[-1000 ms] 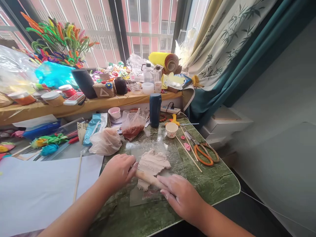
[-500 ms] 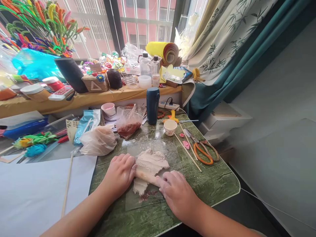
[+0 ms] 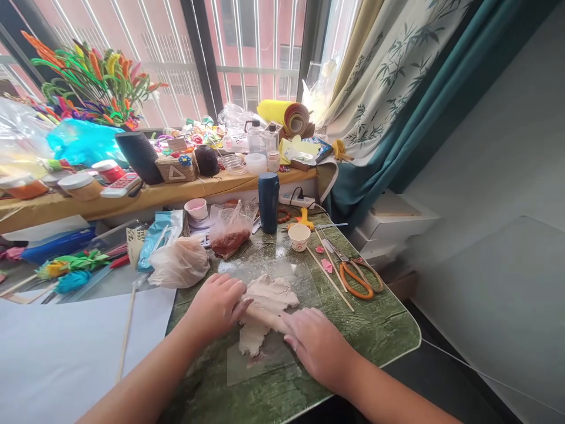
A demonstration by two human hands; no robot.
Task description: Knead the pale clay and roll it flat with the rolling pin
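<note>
A short wooden rolling pin lies slantwise across a flattened, ragged-edged sheet of pale dough or clay. My left hand is closed over the pin's left end, and my right hand grips its right end. Beneath the pale sheet is a clear flat board on the green tabletop, dusted with white powder. The pale sheet shows on both sides of the pin, and a dark reddish smear marks the board below its near edge.
Scissors with orange handles, thin wooden sticks and a paper cup lie to the right. Behind stand a dark blue bottle, a bag of reddish-brown material and a whitish plastic bag. White paper covers the left side.
The camera view has tilted slightly, so the background sits lower. Both hands stay on the rolling pin, which remains over the pale sheet with little visible shift.
</note>
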